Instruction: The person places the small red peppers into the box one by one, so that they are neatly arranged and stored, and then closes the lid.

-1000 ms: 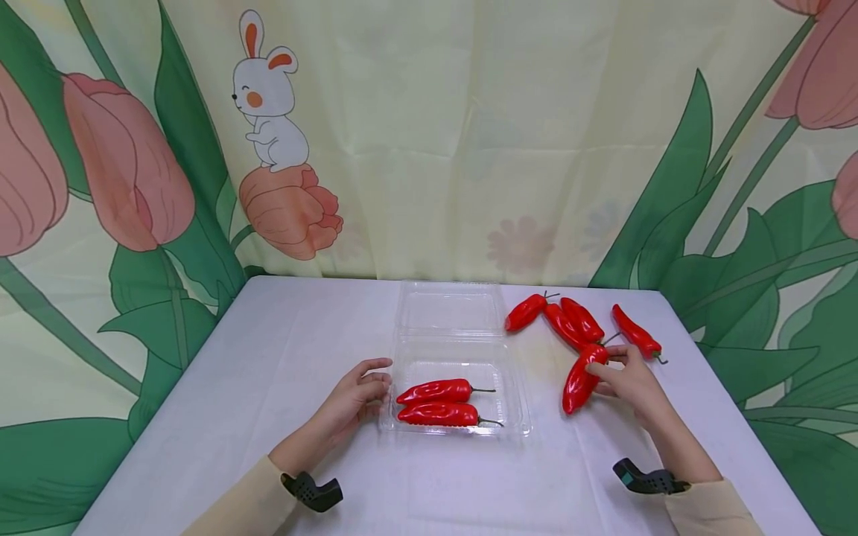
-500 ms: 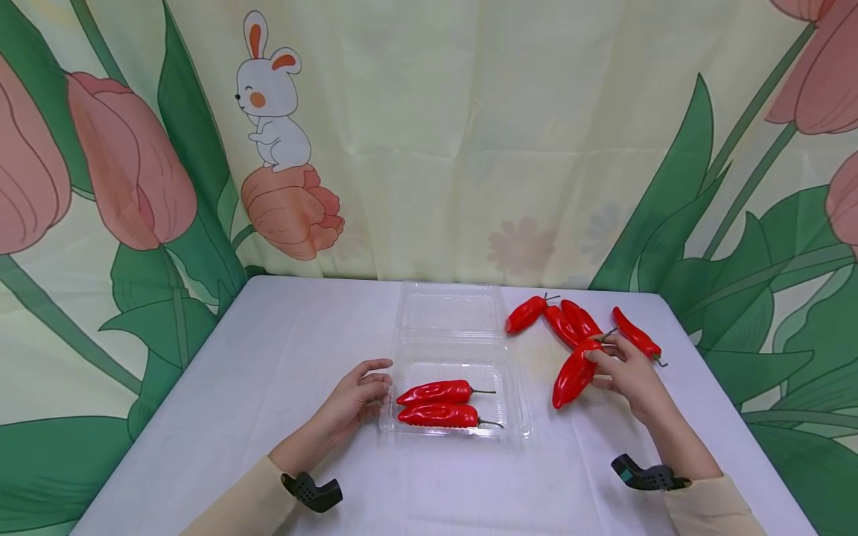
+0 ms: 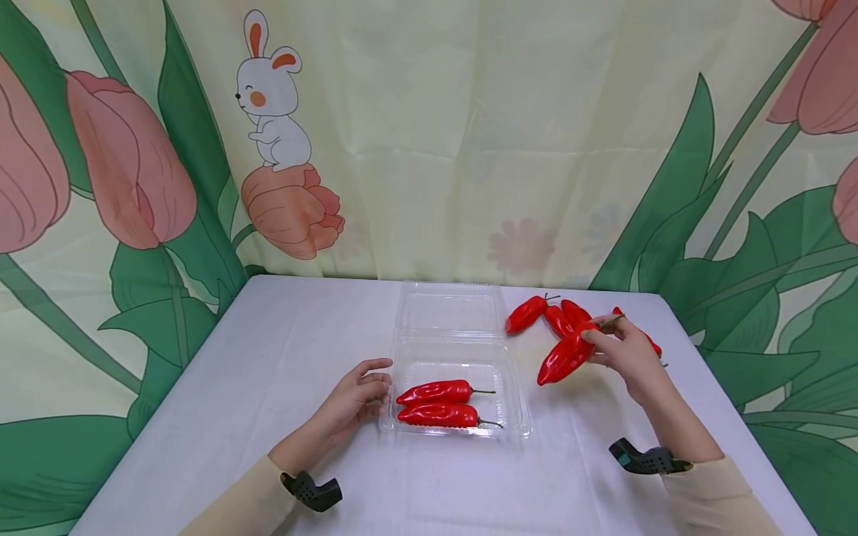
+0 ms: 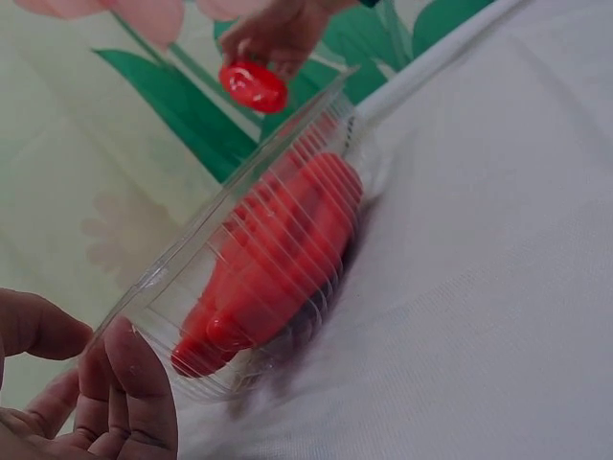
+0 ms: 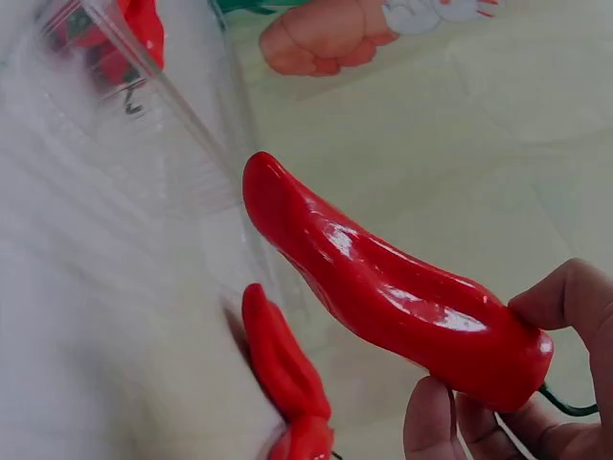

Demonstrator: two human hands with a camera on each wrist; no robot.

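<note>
My right hand [image 3: 633,361] pinches a red chili pepper [image 3: 566,357] near its stem end, held above the table with its tip pointing left. In the right wrist view this glossy pepper [image 5: 393,297] lies between thumb and fingers, its green stem partly hidden. A clear plastic clamshell box [image 3: 512,372] stands with its lid [image 3: 449,309] folded back. Two red peppers lie side by side inside it, the upper one [image 3: 436,391] and the lower one [image 3: 439,415]. At the box's left side, my left hand [image 3: 351,398] holds the rim between thumb and fingers.
Beyond the box's right side lie more red peppers: one by the lid [image 3: 526,314], a pair touching [image 3: 579,314] and one partly hidden behind the right hand [image 3: 653,344]. A white cloth covers the table [image 3: 281,335]. A printed curtain [image 3: 415,149] hangs behind.
My right hand has lifted the pepper off the table and carried it a little left, turning its tip toward the box. The left hand and the box have stayed in place.
</note>
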